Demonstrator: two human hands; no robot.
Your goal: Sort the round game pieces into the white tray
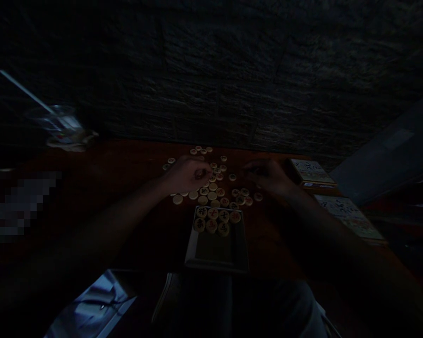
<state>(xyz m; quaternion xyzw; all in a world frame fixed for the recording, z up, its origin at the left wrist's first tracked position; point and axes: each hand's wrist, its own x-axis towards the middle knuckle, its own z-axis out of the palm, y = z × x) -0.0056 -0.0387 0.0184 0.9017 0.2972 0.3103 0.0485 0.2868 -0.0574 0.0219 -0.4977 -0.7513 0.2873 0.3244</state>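
Seven round pieces point(211, 226) inside tray point(215, 249), four in far row, three in next, characters up. Loose pieces point(212, 187) scatter beyond tray, some blank side up. Careful handling probably means pinching one piece by its edge, lifting straight, so neighbours stay put. Left hand point(189, 170) beyond tray and to its left, fingers curled narrow among loose pieces. Right hand point(266, 174) beyond tray and to its right, fingers bent. Too dark to tell whether either hand holds piece.
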